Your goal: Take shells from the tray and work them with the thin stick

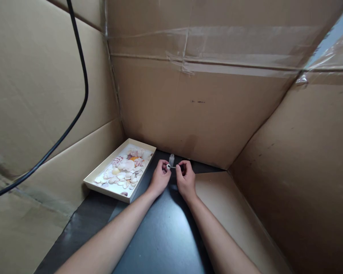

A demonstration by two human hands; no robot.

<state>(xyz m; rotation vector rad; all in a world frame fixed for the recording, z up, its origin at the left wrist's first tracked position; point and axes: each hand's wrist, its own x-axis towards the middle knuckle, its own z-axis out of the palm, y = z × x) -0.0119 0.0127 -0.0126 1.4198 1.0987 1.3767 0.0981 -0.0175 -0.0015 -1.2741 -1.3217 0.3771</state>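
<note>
the left hand (160, 177) pinched a small white object (168, 166) in its grip; the right grip pinched a slim pale stick (173, 167), reaching it over the table (160, 238). a small clear bottle (172, 159) stood just beyond. left: shell tray (105, 185), black cable (84, 76). behind: cardboard wall (165, 106).

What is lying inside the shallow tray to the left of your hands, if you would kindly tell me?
Inside the tray lie assorted seashells; whatever is beneath the overlapping ones is hidden.
</note>
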